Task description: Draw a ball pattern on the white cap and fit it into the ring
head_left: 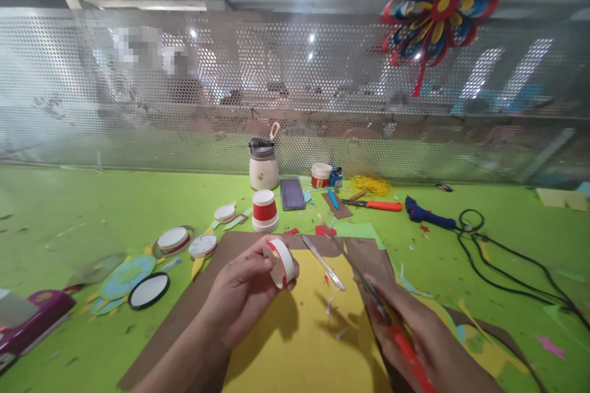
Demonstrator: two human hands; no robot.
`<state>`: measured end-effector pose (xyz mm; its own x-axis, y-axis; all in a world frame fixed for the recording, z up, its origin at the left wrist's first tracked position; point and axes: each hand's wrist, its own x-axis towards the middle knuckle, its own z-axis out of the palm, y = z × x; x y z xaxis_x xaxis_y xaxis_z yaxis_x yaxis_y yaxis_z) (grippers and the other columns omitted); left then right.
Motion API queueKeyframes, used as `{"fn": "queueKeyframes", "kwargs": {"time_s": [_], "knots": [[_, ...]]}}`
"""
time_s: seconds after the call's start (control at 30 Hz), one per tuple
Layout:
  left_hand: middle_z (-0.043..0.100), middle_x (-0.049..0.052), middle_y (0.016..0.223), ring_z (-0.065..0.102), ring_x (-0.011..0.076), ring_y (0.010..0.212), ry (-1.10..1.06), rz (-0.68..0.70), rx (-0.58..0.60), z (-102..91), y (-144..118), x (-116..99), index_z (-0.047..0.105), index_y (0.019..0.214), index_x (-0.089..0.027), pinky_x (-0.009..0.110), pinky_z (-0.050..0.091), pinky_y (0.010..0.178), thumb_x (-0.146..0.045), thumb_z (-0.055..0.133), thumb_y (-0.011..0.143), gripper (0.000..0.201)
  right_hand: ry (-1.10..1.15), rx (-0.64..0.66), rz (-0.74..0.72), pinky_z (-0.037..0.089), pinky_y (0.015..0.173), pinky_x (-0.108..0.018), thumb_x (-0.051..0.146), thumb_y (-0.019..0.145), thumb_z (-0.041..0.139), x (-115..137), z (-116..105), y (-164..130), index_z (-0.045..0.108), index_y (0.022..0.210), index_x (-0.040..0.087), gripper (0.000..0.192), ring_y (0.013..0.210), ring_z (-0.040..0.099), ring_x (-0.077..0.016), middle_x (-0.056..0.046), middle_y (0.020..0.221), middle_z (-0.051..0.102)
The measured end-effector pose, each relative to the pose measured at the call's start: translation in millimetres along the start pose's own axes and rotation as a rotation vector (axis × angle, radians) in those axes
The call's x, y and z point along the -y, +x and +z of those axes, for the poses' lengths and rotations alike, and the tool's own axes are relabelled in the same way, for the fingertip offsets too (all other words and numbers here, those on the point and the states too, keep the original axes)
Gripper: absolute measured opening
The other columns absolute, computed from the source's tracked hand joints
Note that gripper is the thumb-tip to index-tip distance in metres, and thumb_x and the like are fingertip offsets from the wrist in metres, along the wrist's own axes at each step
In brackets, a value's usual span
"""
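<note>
A craft workshop is shown: a bright green worktable is strewn with paper scraps, cut card discs and red-and-white paper cups. A blue hot-glue gun with black cable, an orange-handled cutter and a perforated metal screen hung with a multicoloured paper pinwheel are seen.

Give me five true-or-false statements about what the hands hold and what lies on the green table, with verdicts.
1. The left hand holds a white ring with a red edge. True.
2. The right hand holds open scissors with a red handle. True.
3. The hands work over a blue sheet. False: the sheet is yellow, on brown card.
4. The blue glue gun lies by the left hand. False: it lies far right, near its black cord.
5. A paper pinwheel hangs on the perforated screen. True.
</note>
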<state>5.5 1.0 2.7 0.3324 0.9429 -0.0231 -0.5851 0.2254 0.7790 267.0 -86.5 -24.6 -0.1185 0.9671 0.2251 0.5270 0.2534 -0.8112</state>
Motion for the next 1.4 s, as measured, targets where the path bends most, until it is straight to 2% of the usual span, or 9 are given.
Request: {"fn": "queueKeyframes", "kwargs": {"time_s": [0.1,0.27,0.37,0.47,0.67,0.87,1.1,1.23,1.4], "knots": [[0.065,0.005,0.070,0.059,0.0169,0.064,-0.013,-0.038,-0.002,3.9,-2,-3,0.081,0.094,-0.011,0.027,0.046,0.057,-0.017,0.083,0.069,0.026,-0.126,-0.043,0.069,0.066,0.093,-0.039,0.028,0.087,0.069,1,-1,6,0.078,0.135,0.026,0.049,0.104,0.077,-0.0293,-0.012,0.116,0.080],[0.060,0.001,0.066,0.051,0.0115,0.057,-0.027,-0.081,0.047,6.8,-5,-5,0.081,0.101,-0.011,0.021,0.037,0.048,-0.015,0.085,0.068,0.033,-0.181,-0.053,0.045,0.065,0.076,-0.033,0.032,0.089,0.072,4,-10,13,0.082,0.125,0.023,0.039,0.084,0.076,-0.0264,-0.008,0.092,0.080],[0.057,0.000,0.065,0.049,0.0106,0.056,-0.044,-0.117,0.075,6.9,-6,-4,0.079,0.097,-0.013,0.020,0.034,0.047,-0.014,0.084,0.069,0.028,-0.045,-0.020,0.058,0.066,0.082,-0.034,0.042,0.090,0.074,11,-12,16,0.082,0.122,0.021,0.038,0.093,0.078,-0.0285,-0.009,0.099,0.082],[0.058,0.000,0.065,0.050,0.0103,0.054,-0.032,-0.173,0.104,8.1,-7,0,0.075,0.091,-0.015,0.020,0.034,0.048,-0.015,0.084,0.070,0.023,0.172,0.055,0.154,0.066,0.078,-0.031,0.047,0.093,0.075,23,-11,16,0.078,0.123,0.021,0.040,0.086,0.076,-0.0248,-0.006,0.091,0.078],[0.058,0.000,0.062,0.049,0.0097,0.052,0.016,-0.280,0.134,15.7,-7,8,0.074,0.085,-0.013,0.020,0.031,0.047,-0.018,0.089,0.066,0.025,0.395,-0.013,0.164,0.061,0.073,-0.025,0.044,0.091,0.080,44,-6,15,0.074,0.128,0.023,0.043,0.078,0.066,-0.0175,-0.001,0.086,0.064],[0.057,-0.002,0.060,0.049,0.0082,0.051,0.047,-0.335,0.148,17.9,-10,13,0.074,0.083,-0.013,0.019,0.036,0.048,-0.020,0.095,0.062,0.030,0.444,0.024,0.197,0.062,0.072,-0.028,0.048,0.085,0.088,54,-5,25,0.073,0.127,0.022,0.052,0.074,0.063,-0.0136,0.001,0.090,0.064],[0.070,0.004,0.077,0.056,0.0093,0.058,0.121,-0.368,0.173,14.2,-11,17,0.078,0.100,-0.013,0.018,0.042,0.050,-0.022,0.095,0.066,0.039,0.611,0.138,0.280,0.051,0.048,-0.022,0.055,0.080,0.090,64,7,47,0.071,0.114,0.017,0.055,0.055,0.061,-0.0112,0.004,0.070,0.064],[0.071,0.004,0.077,0.057,0.0099,0.058,0.174,-0.355,0.196,10.3,-7,19,0.078,0.098,-0.014,0.018,0.044,0.050,-0.022,0.097,0.066,0.038,0.533,0.087,0.362,0.045,0.041,-0.019,0.042,0.066,0.100,65,16,54,0.071,0.110,0.016,0.059,0.046,0.055,-0.0099,0.010,0.055,0.057],[0.075,0.005,0.084,0.065,0.0142,0.067,0.210,-0.329,0.239,7.7,-5,19,0.079,0.103,-0.016,0.023,0.052,0.058,-0.031,0.095,0.073,0.037,0.571,0.127,0.355,0.048,0.047,-0.019,0.035,0.074,0.093,63,13,54,0.070,0.110,0.018,0.045,0.048,0.058,-0.0098,0.008,0.058,0.062]]}}
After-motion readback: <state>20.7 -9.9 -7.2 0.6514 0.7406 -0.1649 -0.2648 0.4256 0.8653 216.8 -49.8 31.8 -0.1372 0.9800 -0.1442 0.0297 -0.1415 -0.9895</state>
